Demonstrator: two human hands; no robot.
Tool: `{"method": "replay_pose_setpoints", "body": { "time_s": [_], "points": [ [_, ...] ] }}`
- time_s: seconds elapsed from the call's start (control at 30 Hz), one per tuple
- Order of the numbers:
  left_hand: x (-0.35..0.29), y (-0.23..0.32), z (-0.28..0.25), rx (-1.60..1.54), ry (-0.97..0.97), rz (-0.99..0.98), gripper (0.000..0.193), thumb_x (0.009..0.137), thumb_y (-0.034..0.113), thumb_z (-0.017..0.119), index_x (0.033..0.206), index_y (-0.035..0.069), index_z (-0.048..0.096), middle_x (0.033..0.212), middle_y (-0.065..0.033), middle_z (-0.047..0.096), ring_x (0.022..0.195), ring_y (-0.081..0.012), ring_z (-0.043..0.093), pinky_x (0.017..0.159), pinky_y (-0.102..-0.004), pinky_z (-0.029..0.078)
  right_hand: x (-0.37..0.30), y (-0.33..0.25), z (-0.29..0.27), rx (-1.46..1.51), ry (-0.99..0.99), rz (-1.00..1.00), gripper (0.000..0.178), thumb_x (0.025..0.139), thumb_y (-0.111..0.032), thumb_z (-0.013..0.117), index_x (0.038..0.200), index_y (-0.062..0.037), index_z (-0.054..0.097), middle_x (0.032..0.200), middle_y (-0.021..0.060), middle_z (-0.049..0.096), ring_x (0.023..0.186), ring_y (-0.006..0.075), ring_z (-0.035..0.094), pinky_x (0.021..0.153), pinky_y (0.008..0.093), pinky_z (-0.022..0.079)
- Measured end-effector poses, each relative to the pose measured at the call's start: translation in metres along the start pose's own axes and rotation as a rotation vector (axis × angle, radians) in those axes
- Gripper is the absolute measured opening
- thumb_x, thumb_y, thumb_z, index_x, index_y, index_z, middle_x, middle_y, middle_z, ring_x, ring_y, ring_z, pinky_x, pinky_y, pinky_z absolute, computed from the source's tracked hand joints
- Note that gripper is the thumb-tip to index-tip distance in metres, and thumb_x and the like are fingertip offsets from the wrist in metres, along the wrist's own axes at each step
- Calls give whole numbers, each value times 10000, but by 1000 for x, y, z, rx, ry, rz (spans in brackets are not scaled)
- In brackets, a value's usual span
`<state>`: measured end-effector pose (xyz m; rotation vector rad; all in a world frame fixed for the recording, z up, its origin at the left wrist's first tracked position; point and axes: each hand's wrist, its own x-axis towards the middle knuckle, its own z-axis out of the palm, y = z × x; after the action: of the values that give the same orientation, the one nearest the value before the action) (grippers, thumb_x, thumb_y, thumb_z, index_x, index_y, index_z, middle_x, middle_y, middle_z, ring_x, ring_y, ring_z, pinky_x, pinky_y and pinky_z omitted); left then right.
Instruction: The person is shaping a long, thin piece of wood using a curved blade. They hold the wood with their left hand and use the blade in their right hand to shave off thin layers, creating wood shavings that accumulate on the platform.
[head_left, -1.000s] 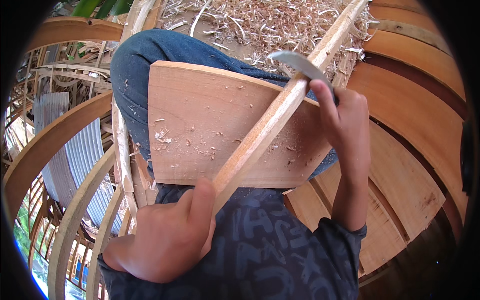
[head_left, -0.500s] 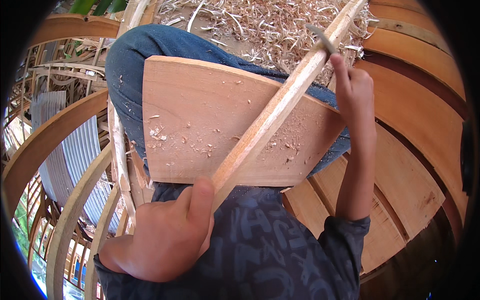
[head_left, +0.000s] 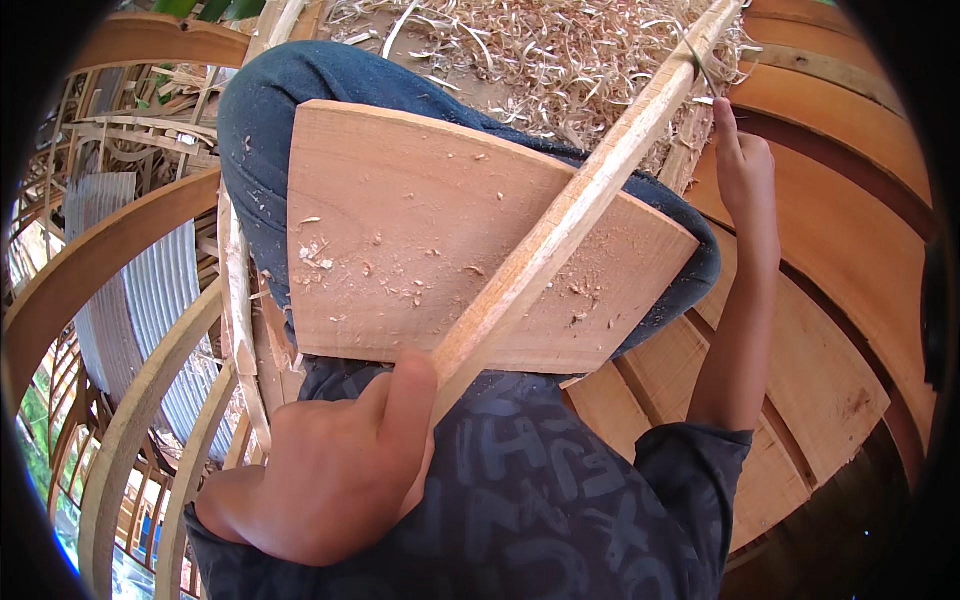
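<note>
My left hand (head_left: 345, 470) is wrapped round the near end of a long, squared wooden stick (head_left: 560, 225). The stick slants away from me to the far right, across a flat wooden board (head_left: 420, 230) on my lap. My right hand (head_left: 748, 180) is closed on a knife, its index finger stretched toward the thin dark blade (head_left: 705, 72). That blade lies across the stick near its far end. The knife's handle is hidden inside my fingers. Small chips and wood dust are scattered over the board.
A thick heap of curled wood shavings (head_left: 520, 60) covers the ground ahead. Curved wooden ribs (head_left: 110, 250) and corrugated sheets (head_left: 165, 310) stand at the left. Curved planks (head_left: 820, 220) line the right side. My bent legs in blue jeans (head_left: 260, 130) support the board.
My right hand and the knife have moved to the right, with the blade farther along the stick toward its far end. My left hand keeps its grip, nearly in place.
</note>
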<state>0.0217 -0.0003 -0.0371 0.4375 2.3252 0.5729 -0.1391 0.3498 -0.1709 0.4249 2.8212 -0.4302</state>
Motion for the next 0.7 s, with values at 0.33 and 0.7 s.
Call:
{"method": "replay_pose_setpoints", "body": {
  "time_s": [0.33, 0.7],
  "points": [
    [-1, -1, -3, -144, -45, -131, 494, 694, 136, 738, 1083, 46, 446, 611, -140, 563, 552, -357, 595, 539, -402, 461, -16, -13, 10, 198, 70, -41, 713, 877, -641, 435, 529, -24, 358, 518, -20, 322, 521, 97, 282, 466, 289, 252],
    [-5, -25, 1, -761, -274, -227, 550, 746, 16, 715, 1166, 20, 359, 803, -100, 596, 647, -179, 617, 575, -293, 457, -165, -75, 5, 642, -144, -184, 526, 869, -400, 621, 609, 34, 479, 488, 50, 365, 475, 145, 335, 435, 299, 282]
  ]
}}
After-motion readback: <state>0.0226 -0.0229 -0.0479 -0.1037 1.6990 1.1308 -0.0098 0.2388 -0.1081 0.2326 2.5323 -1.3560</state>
